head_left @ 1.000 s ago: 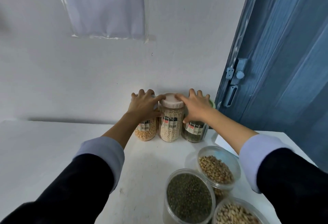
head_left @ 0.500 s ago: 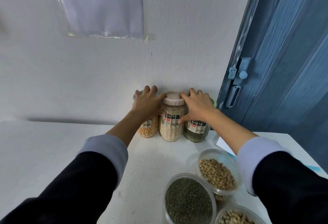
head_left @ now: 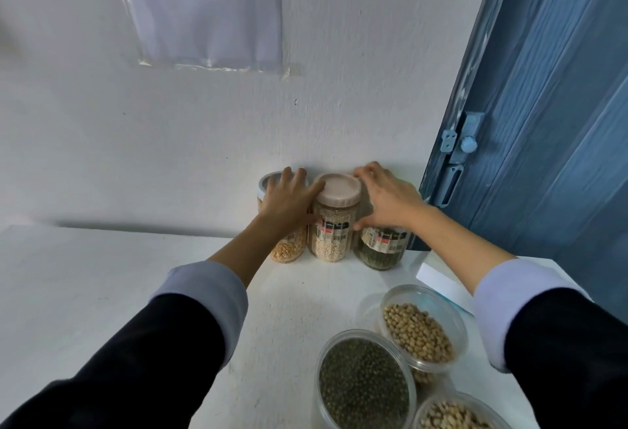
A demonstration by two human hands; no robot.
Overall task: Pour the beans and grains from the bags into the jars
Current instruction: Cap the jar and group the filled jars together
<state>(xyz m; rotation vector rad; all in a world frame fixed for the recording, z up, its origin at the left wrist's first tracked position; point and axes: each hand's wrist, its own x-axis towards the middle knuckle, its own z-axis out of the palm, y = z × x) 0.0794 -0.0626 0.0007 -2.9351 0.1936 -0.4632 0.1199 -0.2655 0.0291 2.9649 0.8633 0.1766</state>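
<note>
Three labelled jars stand in a row against the wall. The left jar (head_left: 287,251) holds yellow corn and has a grey lid. The middle jar (head_left: 334,224) holds pale grain under a pink lid. The right jar (head_left: 380,251) holds dark green beans, and its lid is hidden. My left hand (head_left: 289,200) lies over the corn jar with fingers stretched across its lid and the thumb against the pink lid. My right hand (head_left: 387,200) arches over the green bean jar, fingers curled round its top, thumb touching the middle jar's side. No bags are in view.
On the white table (head_left: 102,292), near right, are open plastic tubs of green beans (head_left: 363,384), soybeans (head_left: 418,333) and pale beans (head_left: 455,418). A white card (head_left: 438,282) lies behind them. A blue door (head_left: 543,122) bounds the right side. A plastic sheet (head_left: 207,10) hangs on the wall.
My left hand has slid back a little, uncovering part of the corn jar's grey lid. My right hand's fingers have curled more. The jars stay by the wall.
</note>
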